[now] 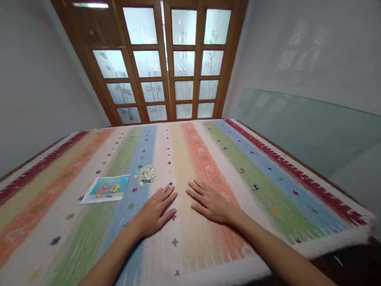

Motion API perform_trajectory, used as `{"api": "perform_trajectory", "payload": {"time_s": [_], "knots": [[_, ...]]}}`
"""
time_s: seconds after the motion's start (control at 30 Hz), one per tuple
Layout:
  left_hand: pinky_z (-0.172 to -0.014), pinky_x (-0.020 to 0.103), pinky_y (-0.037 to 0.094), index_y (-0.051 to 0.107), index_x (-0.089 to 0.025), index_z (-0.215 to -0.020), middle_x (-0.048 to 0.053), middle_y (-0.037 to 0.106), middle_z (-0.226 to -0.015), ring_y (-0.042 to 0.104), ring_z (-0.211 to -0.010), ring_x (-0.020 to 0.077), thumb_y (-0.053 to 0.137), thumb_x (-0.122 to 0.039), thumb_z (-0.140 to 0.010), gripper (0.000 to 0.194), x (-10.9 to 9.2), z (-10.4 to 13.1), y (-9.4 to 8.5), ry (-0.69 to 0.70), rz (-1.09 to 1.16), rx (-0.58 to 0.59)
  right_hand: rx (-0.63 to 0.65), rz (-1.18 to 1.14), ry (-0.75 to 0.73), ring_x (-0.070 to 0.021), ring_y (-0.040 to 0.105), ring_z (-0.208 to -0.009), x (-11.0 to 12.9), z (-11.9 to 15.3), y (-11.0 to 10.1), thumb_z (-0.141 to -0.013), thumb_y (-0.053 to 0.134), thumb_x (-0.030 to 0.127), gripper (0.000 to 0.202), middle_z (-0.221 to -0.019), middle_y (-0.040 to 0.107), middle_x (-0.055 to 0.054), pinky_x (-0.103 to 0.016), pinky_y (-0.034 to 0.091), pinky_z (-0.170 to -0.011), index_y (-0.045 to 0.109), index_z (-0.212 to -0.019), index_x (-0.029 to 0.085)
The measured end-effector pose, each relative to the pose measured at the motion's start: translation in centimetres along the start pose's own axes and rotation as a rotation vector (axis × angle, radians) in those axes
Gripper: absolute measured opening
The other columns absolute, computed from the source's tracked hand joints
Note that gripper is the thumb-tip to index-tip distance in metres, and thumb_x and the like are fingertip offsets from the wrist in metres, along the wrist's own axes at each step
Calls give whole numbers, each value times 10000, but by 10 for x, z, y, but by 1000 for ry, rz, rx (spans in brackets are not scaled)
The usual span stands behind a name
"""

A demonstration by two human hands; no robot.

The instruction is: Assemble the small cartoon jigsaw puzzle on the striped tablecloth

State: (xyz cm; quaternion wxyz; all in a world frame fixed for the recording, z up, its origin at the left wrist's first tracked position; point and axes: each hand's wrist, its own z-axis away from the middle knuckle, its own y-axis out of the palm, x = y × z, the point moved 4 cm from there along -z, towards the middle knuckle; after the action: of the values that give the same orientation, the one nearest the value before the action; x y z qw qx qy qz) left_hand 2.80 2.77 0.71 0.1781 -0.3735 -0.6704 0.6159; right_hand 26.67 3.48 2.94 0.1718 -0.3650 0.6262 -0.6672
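My left hand [155, 212] lies flat, palm down, on the striped cloth [194, 247], fingers slightly apart and nothing in it. Beside it on the right, my right hand [211, 201] rests the same way, empty, with its fingers spread. The two hands do not touch. Just beyond my left hand sits a small heap of puzzle pieces [144, 175] in white, teal and dark colours. To the left of that heap lies a printed picture [107, 189] with a pink figure and a yellow figure on a blue-green background.
The cloth covers a broad, flat surface with a white fringe at its near edge. Wooden doors [167, 47] with frosted panes stand at the far end. Pale walls [305, 43] rise on both sides, the right one with a greenish panel [302, 126].
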Motion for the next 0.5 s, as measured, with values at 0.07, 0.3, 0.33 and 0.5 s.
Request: {"api": "perform_trajectory", "payload": {"time_s": [0.07,0.3,0.33,0.5], "knots": [[-1294,516,258,269,-270,-1653,77,255,-1706,232,-1589,259,355,-469,-1124,572,0,0,-3,9,1,-5,-7,-5,2,-331,215,-1591,-1,1,2,-1094,414,461,585,-1695,288,-152,-569,220,-1291,451,-1584,142],[-1293,507,271,235,-275,-1662,72,258,-1706,245,-1585,259,383,-461,-1119,592,-1,1,-5,31,-31,-34,-39,-35,-3,-315,200,-1597,-5,2,4,-1082,438,506,598,-1701,282,-130,-562,216,-1293,446,-1592,195],[-1293,507,271,235,-275,-1661,72,258,-1706,245,-1584,259,388,-458,-1118,593,-1,1,-5,32,-35,-34,-35,-35,-5,-318,205,-1596,-5,2,4,-1081,439,510,601,-1700,285,-133,-563,213,-1294,448,-1591,193],[-1289,516,271,274,-250,-1650,83,258,-1707,223,-1591,264,368,-459,-1121,576,-1,1,-3,23,-44,-17,-27,-34,-1,-319,219,-1593,-4,3,3,-1085,421,519,608,-1696,297,-137,-567,210,-1292,436,-1598,192]]}}
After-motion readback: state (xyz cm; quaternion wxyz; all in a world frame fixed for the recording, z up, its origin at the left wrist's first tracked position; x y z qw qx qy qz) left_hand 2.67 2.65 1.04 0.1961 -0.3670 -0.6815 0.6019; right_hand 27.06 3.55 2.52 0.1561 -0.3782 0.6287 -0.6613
